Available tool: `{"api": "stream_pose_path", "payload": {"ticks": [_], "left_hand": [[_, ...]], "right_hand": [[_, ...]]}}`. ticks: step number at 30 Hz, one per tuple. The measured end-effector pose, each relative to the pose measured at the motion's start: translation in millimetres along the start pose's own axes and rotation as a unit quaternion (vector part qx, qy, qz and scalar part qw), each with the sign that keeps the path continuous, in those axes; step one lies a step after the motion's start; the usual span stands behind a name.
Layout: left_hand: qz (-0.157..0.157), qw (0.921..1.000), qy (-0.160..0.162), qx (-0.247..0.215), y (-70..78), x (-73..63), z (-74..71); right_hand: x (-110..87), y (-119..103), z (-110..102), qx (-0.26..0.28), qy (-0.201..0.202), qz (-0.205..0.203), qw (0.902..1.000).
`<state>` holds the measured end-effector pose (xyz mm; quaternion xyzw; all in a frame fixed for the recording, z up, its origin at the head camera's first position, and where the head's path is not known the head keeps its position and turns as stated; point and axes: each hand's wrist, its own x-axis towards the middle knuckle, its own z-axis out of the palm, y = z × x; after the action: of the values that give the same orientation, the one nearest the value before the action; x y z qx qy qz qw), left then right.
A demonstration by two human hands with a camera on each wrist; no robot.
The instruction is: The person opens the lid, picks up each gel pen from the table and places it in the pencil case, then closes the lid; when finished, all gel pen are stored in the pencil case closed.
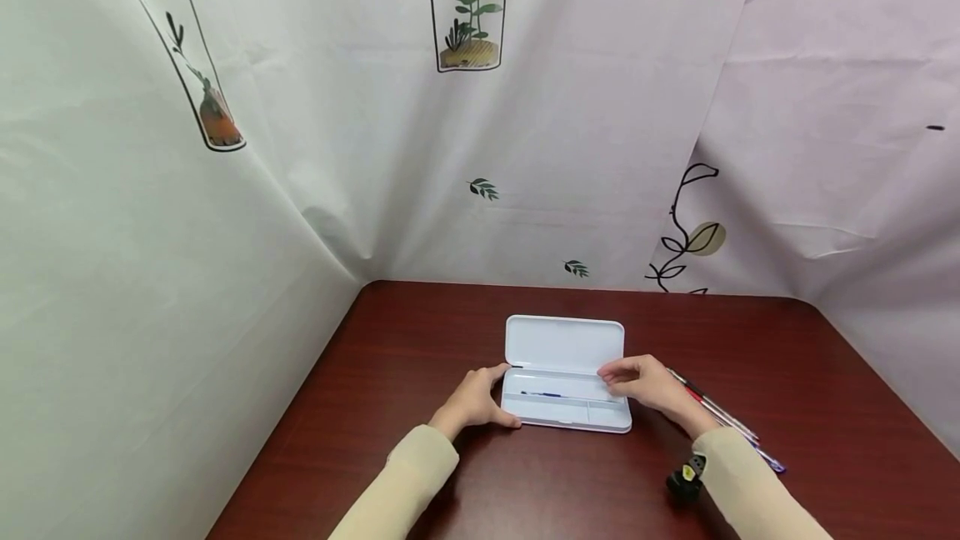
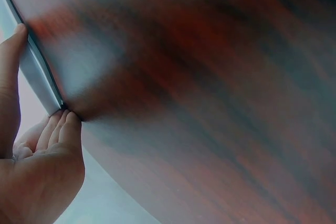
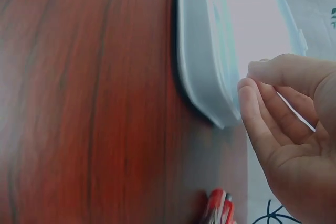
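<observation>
Here, my left hand (image 1: 471, 400) grips the left end of a smooth white case (image 1: 551, 415), thumb and fingers at its rounded corners. Its flat lid (image 1: 565, 344) is open on the glossy, wood-grained table (image 1: 540, 486). A slim pen (image 1: 551, 395) lies inside. At the right end, my right hand's (image 1: 651, 385) thumb and forefinger nearly meet; whether they pinch anything, I cannot tell.
</observation>
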<state>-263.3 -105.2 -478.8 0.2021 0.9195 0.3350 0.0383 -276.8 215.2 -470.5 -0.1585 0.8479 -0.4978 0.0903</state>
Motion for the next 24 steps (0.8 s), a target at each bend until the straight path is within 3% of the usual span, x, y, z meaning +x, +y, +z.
{"api": "stream_pose_path", "payload": {"ticks": [24], "left_hand": [[0.004, 1.0, 0.004, 0.003, -4.0, 1.1, 0.6]], "right_hand": [[-34.9, 14.7, -43.9, -0.043, 0.012, 0.013, 0.9989]]}}
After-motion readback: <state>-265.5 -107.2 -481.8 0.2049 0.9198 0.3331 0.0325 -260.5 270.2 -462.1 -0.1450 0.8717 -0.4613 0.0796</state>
